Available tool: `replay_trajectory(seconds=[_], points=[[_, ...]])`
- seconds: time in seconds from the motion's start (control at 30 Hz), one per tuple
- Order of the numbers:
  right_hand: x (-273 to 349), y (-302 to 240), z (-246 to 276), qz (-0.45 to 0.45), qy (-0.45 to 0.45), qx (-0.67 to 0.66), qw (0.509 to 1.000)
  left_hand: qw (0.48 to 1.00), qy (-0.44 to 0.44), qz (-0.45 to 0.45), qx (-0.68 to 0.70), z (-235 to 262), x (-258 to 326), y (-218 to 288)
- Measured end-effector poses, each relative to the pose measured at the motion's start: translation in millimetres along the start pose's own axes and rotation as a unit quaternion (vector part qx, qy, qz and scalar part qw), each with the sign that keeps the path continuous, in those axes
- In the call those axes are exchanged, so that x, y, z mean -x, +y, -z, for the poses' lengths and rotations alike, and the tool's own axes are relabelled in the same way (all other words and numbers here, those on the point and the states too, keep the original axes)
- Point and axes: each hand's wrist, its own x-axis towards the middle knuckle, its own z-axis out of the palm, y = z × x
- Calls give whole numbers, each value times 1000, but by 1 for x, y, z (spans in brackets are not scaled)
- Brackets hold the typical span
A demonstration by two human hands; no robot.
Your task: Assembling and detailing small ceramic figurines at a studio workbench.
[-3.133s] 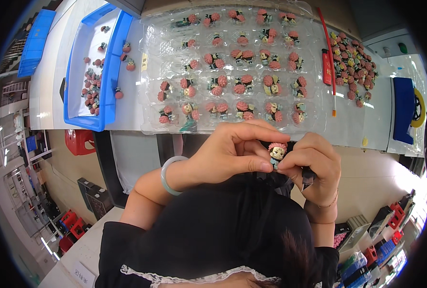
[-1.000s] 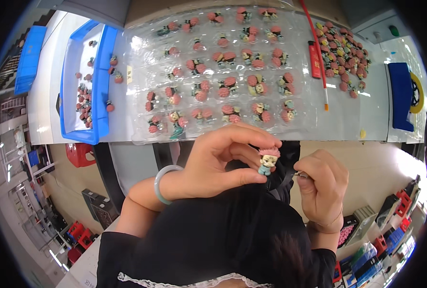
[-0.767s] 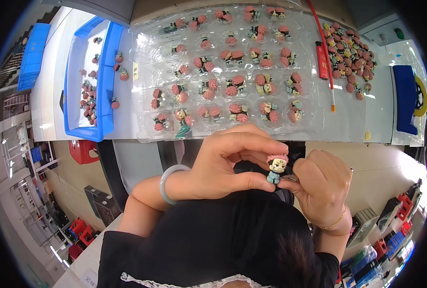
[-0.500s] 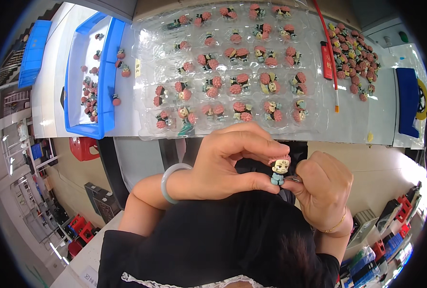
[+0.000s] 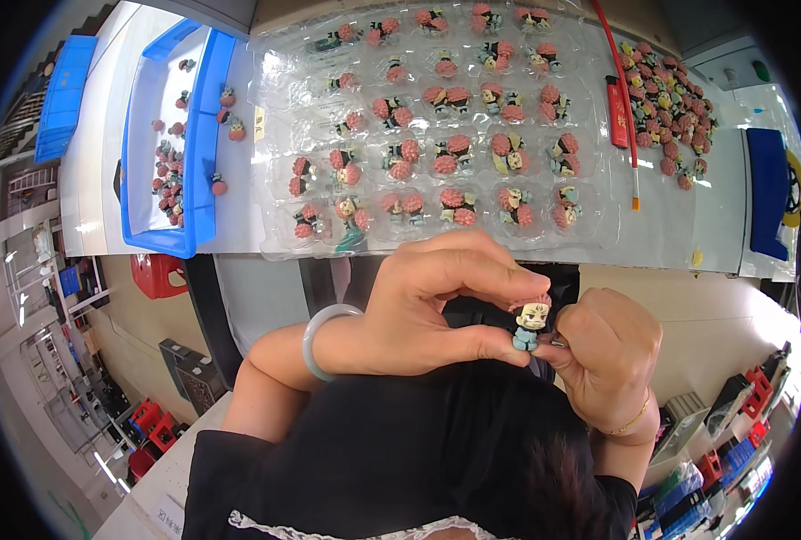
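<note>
My left hand (image 5: 454,301) pinches a small figurine (image 5: 530,326) with pink hair and a pale blue body between thumb and fingers, upright with its face showing. Close beside it, my right hand (image 5: 606,351) is closed round a small metal tool (image 5: 557,340); only a short silvery piece shows, near the figurine's side, and its kind is hidden in the fist. Past my hands on the table lies a clear plastic blister tray (image 5: 373,135), its hollows holding many more such figurines (image 5: 455,207).
At the left stands a blue bin (image 5: 204,180) with figurines inside, and a few lie by its rim. A heap of figurines (image 5: 666,103) is at the far right, next to a red paintbrush (image 5: 630,135) and a red tube (image 5: 615,112). A blue holder (image 5: 766,193) stands rightmost.
The figurine has shifted slightly right and its face is turned a little differently. Both hands keep their holds, almost unmoved.
</note>
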Motion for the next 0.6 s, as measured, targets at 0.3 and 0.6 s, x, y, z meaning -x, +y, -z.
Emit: replay_trajectory(seconds=[0.3,0.6], points=[[4,-2,-3,-23,16,13,1000,1000,-3,-3,-29,0,1,1],[4,-2,-2,-12,15,13,1000,1000,-10,-4,-22,0,2,2]])
